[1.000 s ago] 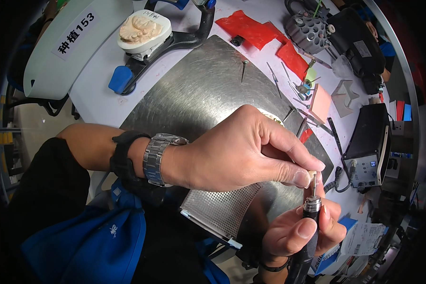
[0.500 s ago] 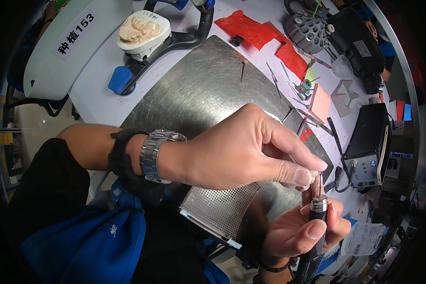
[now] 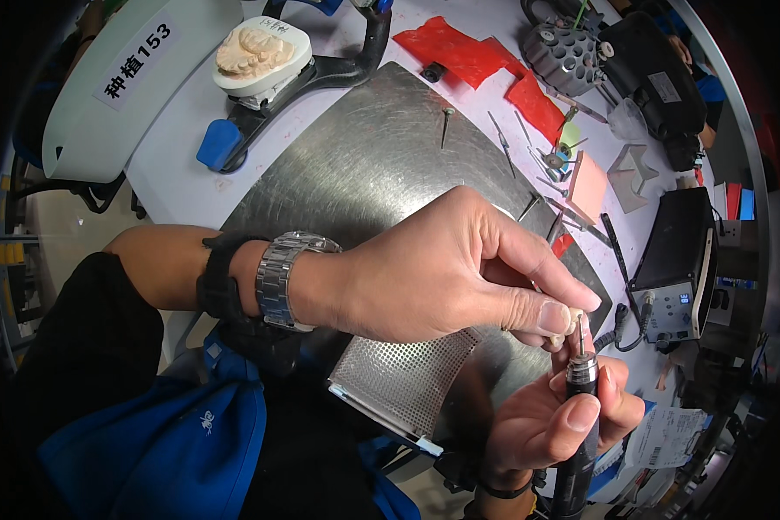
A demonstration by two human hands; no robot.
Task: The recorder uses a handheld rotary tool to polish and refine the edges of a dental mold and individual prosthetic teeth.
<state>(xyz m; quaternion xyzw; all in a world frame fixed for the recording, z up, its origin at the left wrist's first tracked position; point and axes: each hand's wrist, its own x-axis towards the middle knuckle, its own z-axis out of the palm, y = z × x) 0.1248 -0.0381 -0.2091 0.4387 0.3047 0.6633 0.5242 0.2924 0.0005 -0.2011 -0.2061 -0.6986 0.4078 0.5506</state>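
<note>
My left hand (image 3: 433,282), with a steel watch (image 3: 286,277) at its wrist, pinches a small tooth-coloured dental piece (image 3: 572,326) between thumb and fingertips. Most of that piece is hidden by the fingers. Below it, my right hand (image 3: 537,433) grips a black rotary handpiece (image 3: 574,472) pointing upward. A thin bur (image 3: 581,334) in the handpiece's metal collar stands right at the piece; whether it touches cannot be made out. Both hands are over the right part of a scratched metal plate (image 3: 355,143).
A perforated metal screen (image 3: 407,373) lies below my left hand. A plaster dental cast (image 3: 256,54) sits on an articulator at the far left, beside a pale green tray (image 3: 87,113). Loose burs, red sheeting (image 3: 459,52), a pink block (image 3: 587,186), a bur holder (image 3: 559,56) and a control box (image 3: 672,269) stand right.
The bur and handpiece have shifted slightly left against the dental piece, which appears a little tilted. My left hand has hardly moved and both grips hold.
</note>
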